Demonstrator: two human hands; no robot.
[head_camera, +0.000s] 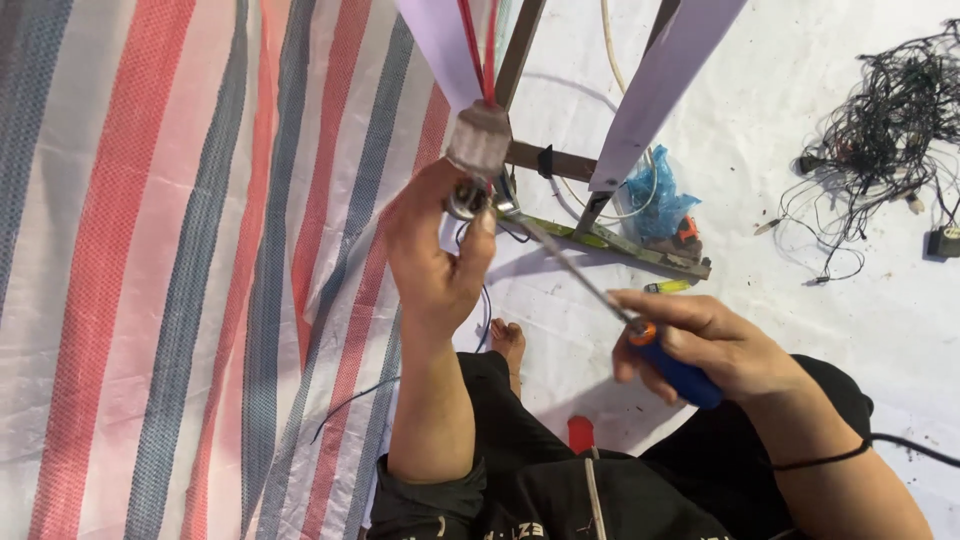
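At screwdriver tip (512, 215), clear ribbed lamp socket (479, 140), red wires (478, 45)

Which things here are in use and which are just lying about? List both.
In use:
left hand gripping the small metal fitting under the clear socket
right hand holding the blue-handled screwdriver

Lying about:
tangle of black wires
blue plastic bag
yellow lighter

Screwdriver tip hidden behind the small metal fitting (468, 200), white blades (660, 85) and red wires (478, 45) cut off at top edge, tangled black cables (885, 120) too fine to separate, blue bag's (655, 205) contents unclear.
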